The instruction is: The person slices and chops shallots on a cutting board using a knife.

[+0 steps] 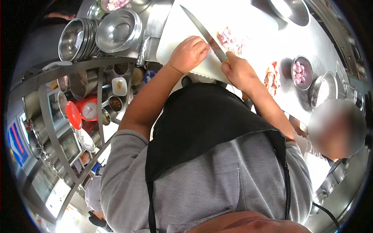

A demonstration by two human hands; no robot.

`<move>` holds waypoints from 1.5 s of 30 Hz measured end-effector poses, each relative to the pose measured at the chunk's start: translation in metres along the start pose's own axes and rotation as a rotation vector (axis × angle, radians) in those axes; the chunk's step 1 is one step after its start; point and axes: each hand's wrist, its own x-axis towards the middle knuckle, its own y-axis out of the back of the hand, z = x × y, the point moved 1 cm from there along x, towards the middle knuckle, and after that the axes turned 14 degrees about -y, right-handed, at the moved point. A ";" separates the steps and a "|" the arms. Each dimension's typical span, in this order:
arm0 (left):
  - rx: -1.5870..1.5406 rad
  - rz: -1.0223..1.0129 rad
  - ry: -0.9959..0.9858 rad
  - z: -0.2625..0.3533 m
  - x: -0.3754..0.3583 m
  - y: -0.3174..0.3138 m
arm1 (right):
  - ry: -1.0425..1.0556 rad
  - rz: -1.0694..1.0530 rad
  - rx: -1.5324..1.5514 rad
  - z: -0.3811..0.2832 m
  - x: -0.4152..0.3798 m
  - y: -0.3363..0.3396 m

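Nearest, at the lower middle of the frame, is the black apron. Beyond it, 2 bare hands work at the upper middle. The left hand is clenched, its fingers curled near the knife; whether it pinches anything cannot be told. The right hand grasps the knife by its orange handle, the blade slanting to the upper left over the white board.

Just past the blade, pink onion pieces lie loose on the board, paler bits spread to their right. Right of the right hand is a heap of red and white scraps; what they are cannot be told. Farther right, on the metal desk, 1 small bowl holds whole onions. Beside it stands a mesh basket, and at the upper right a larger bowl.

At the upper left are a stack of bowls and 1 wide bowl, with more pink onions in a bowl above. A red scale sits on the shelf at the left.

The cutting looks partway along: some onions are in pieces on the board, while those in the small bowl look uncut. How many pieces there are is too blurred to count.
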 end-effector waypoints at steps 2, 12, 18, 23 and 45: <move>-0.036 -0.007 0.032 0.000 0.007 -0.001 | -0.009 0.061 0.065 0.005 -0.008 0.007; 0.075 -0.143 0.075 -0.012 0.065 -0.026 | -0.163 0.221 0.269 0.045 -0.012 0.023; -0.040 0.067 0.299 -0.003 0.034 0.007 | -0.179 0.155 0.292 0.034 -0.024 0.024; 0.119 0.122 0.335 -0.002 -0.027 0.044 | -0.046 -0.044 0.119 0.019 -0.017 0.011; -0.075 -0.249 0.132 -0.005 0.026 0.007 | -0.083 0.116 -0.182 0.022 -0.046 0.000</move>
